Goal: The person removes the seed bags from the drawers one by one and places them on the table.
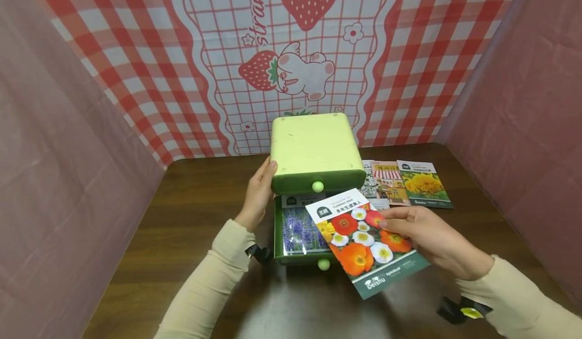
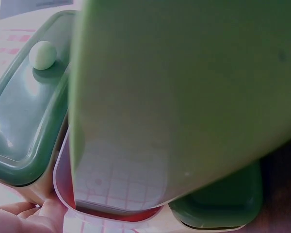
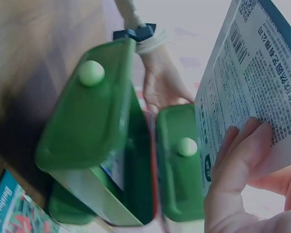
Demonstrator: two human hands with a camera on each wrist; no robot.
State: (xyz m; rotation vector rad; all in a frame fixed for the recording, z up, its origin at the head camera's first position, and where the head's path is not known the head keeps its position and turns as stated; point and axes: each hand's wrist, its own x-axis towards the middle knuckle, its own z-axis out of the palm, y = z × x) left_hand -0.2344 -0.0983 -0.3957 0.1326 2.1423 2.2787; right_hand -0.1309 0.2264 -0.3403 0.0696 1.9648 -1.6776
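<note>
A light-green drawer box (image 1: 316, 142) stands on the table, with its drawer below the top one (image 1: 279, 238) pulled out. Inside this drawer lies a seed packet with purple flowers (image 1: 302, 230). My left hand (image 1: 258, 195) rests against the box's left side, its fingers by the upper edge. Between thumb and fingers my right hand (image 1: 436, 235) pinches a seed packet printed with orange, red and white poppies (image 1: 356, 243). It is tilted and overlaps the open drawer's right part. The packet's printed back (image 3: 247, 82) faces the right wrist camera.
Several packets lie right of the box, among them a yellow-flower packet (image 1: 425, 185) and one with a striped awning (image 1: 392, 183); some are partly hidden. Another closed drawer (image 3: 68, 206) sits beneath the open one. A checked strawberry cloth (image 1: 400, 66) hangs behind.
</note>
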